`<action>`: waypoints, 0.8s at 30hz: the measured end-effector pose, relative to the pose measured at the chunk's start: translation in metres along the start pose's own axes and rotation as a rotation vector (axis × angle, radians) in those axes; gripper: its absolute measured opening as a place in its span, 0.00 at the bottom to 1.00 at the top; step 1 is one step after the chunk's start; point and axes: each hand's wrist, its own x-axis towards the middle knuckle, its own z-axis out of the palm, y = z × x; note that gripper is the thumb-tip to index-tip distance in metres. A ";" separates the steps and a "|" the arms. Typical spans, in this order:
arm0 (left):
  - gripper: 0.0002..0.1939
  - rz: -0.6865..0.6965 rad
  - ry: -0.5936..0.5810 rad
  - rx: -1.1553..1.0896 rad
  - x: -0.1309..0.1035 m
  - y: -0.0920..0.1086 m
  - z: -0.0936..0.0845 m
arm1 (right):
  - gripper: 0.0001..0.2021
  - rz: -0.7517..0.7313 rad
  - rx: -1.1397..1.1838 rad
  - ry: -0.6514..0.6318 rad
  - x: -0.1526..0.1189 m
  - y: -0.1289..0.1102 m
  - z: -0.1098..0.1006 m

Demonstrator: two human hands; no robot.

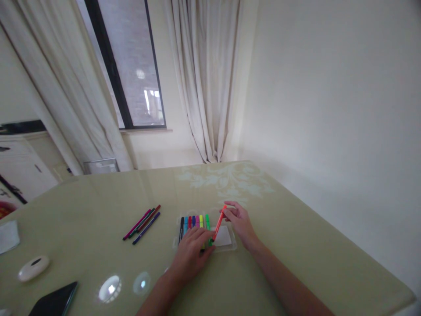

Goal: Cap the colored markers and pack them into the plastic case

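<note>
My right hand (pixel 242 223) pinches an orange-red felt-tip pen (pixel 219 223) near its upper end. The pen is tilted, its dark lower tip over a clear plastic case (pixel 234 245). Across the lower part of the case lies my left hand (pixel 190 251), fingers stretched over a row of coloured felt-tip pens (pixel 194 220) and reaching close to the orange-red pen's lower end. A bright green felt-tip pen (pixel 208 221) lies at the right of the row. White card (pixel 224 237) shows in the case's right part. My left hand hides the lower ends of several pens.
Several loose felt-tip pens (pixel 143 224) lie left of the case on the green table (pixel 108 199). A white computer mouse (pixel 33 268), a dark flat device (pixel 54 300) and a white pad (pixel 8 237) are at the left. A wall (pixel 335 131) borders the table's right side.
</note>
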 end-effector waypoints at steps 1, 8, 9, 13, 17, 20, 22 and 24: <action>0.18 0.020 -0.024 0.000 0.000 0.001 0.000 | 0.23 0.003 -0.021 -0.011 0.001 0.002 0.000; 0.14 0.044 -0.081 0.029 -0.002 0.010 0.004 | 0.18 -0.070 -0.221 -0.103 -0.006 0.011 0.009; 0.14 0.036 -0.072 0.022 -0.003 0.010 0.004 | 0.18 -0.083 -0.248 -0.122 -0.009 0.011 0.010; 0.12 -0.014 -0.031 -0.010 -0.007 0.012 0.005 | 0.20 -0.118 -0.358 -0.264 -0.022 0.004 0.014; 0.11 0.025 0.016 0.014 -0.011 0.005 0.011 | 0.12 -0.216 -0.586 -0.313 -0.038 0.003 0.017; 0.10 0.129 0.071 0.072 -0.019 -0.003 0.023 | 0.14 -0.284 -0.726 -0.326 -0.049 0.009 0.013; 0.11 0.162 0.117 0.112 -0.027 -0.006 0.034 | 0.17 -0.328 -0.766 -0.359 -0.055 0.014 0.009; 0.10 0.104 0.142 0.149 -0.037 -0.006 0.045 | 0.20 -0.369 -0.786 -0.416 -0.058 0.018 0.003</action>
